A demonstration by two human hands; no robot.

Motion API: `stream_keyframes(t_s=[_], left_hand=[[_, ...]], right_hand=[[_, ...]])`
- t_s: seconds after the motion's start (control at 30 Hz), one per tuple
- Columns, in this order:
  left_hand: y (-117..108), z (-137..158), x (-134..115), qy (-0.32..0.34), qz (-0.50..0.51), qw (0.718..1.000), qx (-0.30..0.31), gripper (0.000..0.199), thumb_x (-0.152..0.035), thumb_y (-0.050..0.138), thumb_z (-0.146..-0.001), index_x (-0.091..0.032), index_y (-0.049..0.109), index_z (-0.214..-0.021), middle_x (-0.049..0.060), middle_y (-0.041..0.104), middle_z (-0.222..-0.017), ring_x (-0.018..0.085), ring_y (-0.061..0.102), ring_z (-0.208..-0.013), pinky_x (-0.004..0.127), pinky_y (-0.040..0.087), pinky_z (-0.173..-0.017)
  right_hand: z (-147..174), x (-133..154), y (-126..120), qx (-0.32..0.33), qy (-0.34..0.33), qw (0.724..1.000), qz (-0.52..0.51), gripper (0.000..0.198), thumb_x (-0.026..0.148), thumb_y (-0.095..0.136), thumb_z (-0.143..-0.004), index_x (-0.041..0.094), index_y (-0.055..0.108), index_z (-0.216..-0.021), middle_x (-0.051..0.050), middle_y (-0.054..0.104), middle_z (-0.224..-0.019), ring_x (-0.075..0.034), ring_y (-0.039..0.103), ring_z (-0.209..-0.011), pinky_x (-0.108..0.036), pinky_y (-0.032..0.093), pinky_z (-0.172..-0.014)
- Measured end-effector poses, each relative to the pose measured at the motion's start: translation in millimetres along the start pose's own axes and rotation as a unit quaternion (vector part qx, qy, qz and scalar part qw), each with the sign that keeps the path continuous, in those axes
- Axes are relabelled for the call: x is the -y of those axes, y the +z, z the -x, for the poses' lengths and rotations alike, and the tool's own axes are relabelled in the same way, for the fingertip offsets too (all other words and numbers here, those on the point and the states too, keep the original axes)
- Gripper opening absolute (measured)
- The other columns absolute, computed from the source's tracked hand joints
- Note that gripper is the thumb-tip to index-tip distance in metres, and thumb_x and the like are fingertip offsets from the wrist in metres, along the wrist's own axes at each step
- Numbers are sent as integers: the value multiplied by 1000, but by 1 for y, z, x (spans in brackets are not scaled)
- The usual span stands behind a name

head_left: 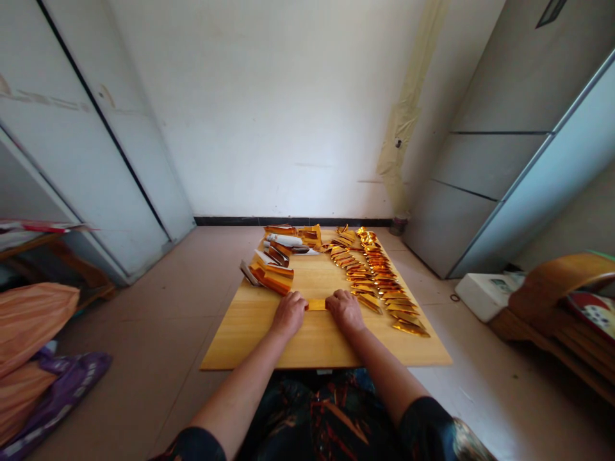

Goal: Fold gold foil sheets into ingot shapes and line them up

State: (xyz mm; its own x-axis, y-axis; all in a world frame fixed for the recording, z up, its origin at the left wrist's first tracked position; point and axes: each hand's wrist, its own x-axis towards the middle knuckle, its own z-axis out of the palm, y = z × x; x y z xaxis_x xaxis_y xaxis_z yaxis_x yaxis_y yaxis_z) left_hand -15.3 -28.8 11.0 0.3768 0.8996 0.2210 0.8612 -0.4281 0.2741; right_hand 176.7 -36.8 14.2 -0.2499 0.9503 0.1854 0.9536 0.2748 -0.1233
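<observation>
Left grip [289, 314] and right grip [345, 310] are pinching opposite ends of gold strip [316, 305]; its middle is lying between them.

The board [230, 346] is showing tan, the strip [316, 305] gold. Folds [384, 272] along the right edge are showing orange-gold; left-edge sheets [275, 278], gold and white.

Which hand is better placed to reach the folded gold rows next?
Probably your right hand: it is nearer the folded rows. Your left hand is at the left end of the gold strip.
</observation>
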Motion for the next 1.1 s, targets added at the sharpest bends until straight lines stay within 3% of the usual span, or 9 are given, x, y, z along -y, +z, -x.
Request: stream_keyframes(t_s=[0.23, 0.37, 0.57, 0.8, 0.93, 1.1], left_hand=[[4, 1, 10, -41, 24, 999, 8, 28, -14, 50, -83, -28, 72, -93, 2, 64, -103, 18, 53, -99, 31, 39, -87], [-1, 0, 6, -54, 25, 998, 19, 28, -13, 51, -82, -28, 72, -94, 3, 64, -102, 18, 54, -98, 31, 39, -84], [-5, -2, 2, -76, 37, 996, 10, 23, -15, 53, -81, -25, 73, -86, 2, 66, -98, 17, 56, -95, 29, 40, -81], [0, -4, 9, -88, 81, 993, 5, 28, -13, 52, -77, -28, 74, -85, -1, 68, -99, 16, 58, -95, 27, 42, -82], [3, -5, 13, -95, 95, 991, 2, 29, -13, 53, -76, -28, 74, -87, -1, 68, -99, 16, 59, -95, 27, 43, -82], [4, -8, 17, -111, 121, 986, 22, 31, -12, 54, -74, -28, 74, -92, -1, 68, -101, 16, 59, -97, 26, 43, -85]], right_hand=[[-4, 4, -10, -17, -16, 1000, 6, 18, 28, 51, -90, 27, 67, -98, -6, 58, -112, -21, 47, -101, -30, 33, -80], [-14, 25, -14, -21, -34, 996, -76, 27, 11, 48, -84, 22, 66, -102, -6, 61, -108, -17, 53, -96, -25, 38, -79], [-26, 43, -6, 100, 87, 982, -133, 21, 16, 53, -79, 21, 69, -90, -4, 68, -97, -16, 61, -88, -22, 40, -70], [-32, 30, -10, 130, 94, 976, -148, 20, 14, 54, -77, 22, 70, -86, -2, 72, -91, -14, 63, -86, -19, 40, -68], [-35, 38, -15, 138, 121, 973, -143, 19, 26, 57, -78, 19, 70, -88, -7, 72, -93, -19, 65, -85, -23, 42, -65], [-37, 54, -17, 154, 175, 966, -115, 45, 51, 65, -70, 17, 68, -99, -13, 69, -103, -26, 64, -95, -28, 46, -70]])
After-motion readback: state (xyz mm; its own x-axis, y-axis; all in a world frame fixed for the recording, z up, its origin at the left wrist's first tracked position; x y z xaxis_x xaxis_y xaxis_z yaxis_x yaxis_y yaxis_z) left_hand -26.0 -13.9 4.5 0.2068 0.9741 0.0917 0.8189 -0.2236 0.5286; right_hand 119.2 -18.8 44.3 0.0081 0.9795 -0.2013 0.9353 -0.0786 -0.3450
